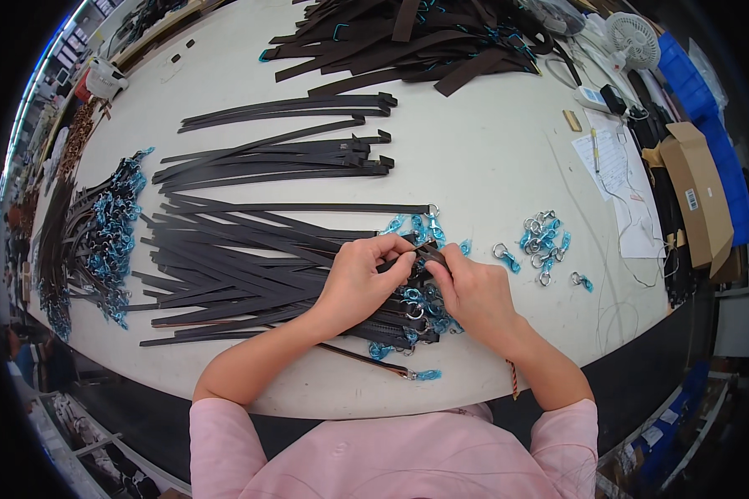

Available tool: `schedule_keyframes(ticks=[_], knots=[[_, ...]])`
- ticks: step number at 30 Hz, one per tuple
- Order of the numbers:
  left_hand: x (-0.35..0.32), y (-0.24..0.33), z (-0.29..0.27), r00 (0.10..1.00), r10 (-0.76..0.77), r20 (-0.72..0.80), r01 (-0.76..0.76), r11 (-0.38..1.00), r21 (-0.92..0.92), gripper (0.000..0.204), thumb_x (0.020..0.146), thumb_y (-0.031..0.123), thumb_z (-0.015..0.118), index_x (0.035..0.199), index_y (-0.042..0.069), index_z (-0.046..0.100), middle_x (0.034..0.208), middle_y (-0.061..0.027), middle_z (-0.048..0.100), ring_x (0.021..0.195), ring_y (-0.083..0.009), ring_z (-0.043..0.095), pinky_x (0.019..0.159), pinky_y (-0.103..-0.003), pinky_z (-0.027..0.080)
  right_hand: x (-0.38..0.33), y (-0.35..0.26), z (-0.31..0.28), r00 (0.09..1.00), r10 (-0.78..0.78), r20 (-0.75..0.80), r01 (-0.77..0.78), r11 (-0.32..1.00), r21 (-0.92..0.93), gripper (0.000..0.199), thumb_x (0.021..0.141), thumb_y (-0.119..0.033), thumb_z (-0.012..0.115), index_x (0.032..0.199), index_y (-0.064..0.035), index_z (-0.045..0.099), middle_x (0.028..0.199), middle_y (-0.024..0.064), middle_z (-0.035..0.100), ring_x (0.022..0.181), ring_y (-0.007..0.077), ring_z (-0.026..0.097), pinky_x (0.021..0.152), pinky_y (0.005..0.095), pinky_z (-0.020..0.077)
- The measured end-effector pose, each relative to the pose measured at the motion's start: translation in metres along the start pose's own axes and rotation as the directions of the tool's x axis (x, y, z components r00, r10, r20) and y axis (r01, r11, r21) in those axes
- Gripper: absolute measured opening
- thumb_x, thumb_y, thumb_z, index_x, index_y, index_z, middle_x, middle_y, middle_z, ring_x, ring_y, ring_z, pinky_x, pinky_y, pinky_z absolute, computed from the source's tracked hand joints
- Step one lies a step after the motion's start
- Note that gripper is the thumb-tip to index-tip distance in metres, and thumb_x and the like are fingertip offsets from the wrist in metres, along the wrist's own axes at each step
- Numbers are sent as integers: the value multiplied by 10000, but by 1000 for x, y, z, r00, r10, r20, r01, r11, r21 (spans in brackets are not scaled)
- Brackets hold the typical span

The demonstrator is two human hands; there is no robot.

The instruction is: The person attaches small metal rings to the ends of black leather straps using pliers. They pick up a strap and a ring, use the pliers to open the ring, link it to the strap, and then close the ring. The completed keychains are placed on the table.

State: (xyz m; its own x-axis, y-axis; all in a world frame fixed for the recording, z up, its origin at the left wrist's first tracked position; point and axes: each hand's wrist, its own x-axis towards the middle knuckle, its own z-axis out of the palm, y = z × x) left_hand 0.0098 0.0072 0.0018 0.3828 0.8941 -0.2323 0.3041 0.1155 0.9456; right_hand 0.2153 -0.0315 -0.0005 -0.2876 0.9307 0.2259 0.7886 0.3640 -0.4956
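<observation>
My left hand [359, 279] and my right hand [472, 291] meet over the near middle of a white table [491, 158]. Together they pinch the end of a dark leather strap [416, 256], left fingers on the strap, right fingers at its tip. Under my hands lies a spread pile of dark straps [241, 266] with metal clasps in blue wrap [420, 312] at their ends. A loose heap of blue-wrapped clasps [543, 241] rests just right of my right hand.
More strap bundles [283, 154] lie farther back, and a big dark heap [408, 41] at the far edge. Finished straps with blue clasps [100, 241] sit at the left. Papers [624, 183], a cardboard box [697, 195] and a small white fan [631, 37] crowd the right.
</observation>
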Motion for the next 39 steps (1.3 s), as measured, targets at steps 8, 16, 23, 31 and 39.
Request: schedule_keyframes(ticks=[8, 16, 23, 31, 39], knots=[[-1, 0, 1, 999, 42, -19, -42, 999, 8, 158, 991, 71, 670, 1066, -59, 720, 804, -16, 691, 747, -59, 626, 760, -233, 521, 2, 6, 1, 991, 61, 116, -69, 995, 67, 222, 1037, -242, 642, 959, -50, 560, 650, 112, 665, 515, 289, 657, 458, 377, 479], [-1, 4, 1, 1000, 6, -1, -6, 1000, 5, 160, 989, 71, 674, 1067, -58, 726, 798, -17, 690, 746, -63, 632, 762, -230, 517, 2, 7, 5, 992, -124, -10, 122, 988, -91, 211, 1049, -217, 619, 945, -48, 546, 647, 106, 636, 523, 308, 635, 455, 389, 452], [1, -1, -1, 1000, 17, 24, -15, 999, -46, 174, 1006, 84, 660, 1084, -62, 710, 864, -25, 705, 774, -65, 634, 762, -229, 514, 1, 12, -1, 999, 39, 27, -43, 981, 187, 185, 1072, -187, 573, 963, -39, 554, 600, 126, 604, 519, 336, 620, 471, 423, 431], [2, -3, -1, 1000, 27, 15, -26, 998, -51, 173, 1011, 83, 657, 1085, -66, 705, 847, -17, 689, 777, -62, 629, 755, -231, 514, -4, 4, 2, 999, 10, 53, -13, 998, 54, 203, 1061, -214, 602, 960, -44, 559, 572, 117, 599, 480, 319, 615, 442, 411, 426], [0, -4, 3, 997, 70, -37, -70, 997, -10, 182, 996, 117, 657, 1054, -41, 725, 754, -42, 701, 696, -81, 645, 669, -253, 503, -2, 2, 4, 999, -19, 36, 19, 1000, 10, 236, 1058, -236, 611, 932, -49, 546, 568, 101, 611, 461, 292, 616, 425, 394, 433]])
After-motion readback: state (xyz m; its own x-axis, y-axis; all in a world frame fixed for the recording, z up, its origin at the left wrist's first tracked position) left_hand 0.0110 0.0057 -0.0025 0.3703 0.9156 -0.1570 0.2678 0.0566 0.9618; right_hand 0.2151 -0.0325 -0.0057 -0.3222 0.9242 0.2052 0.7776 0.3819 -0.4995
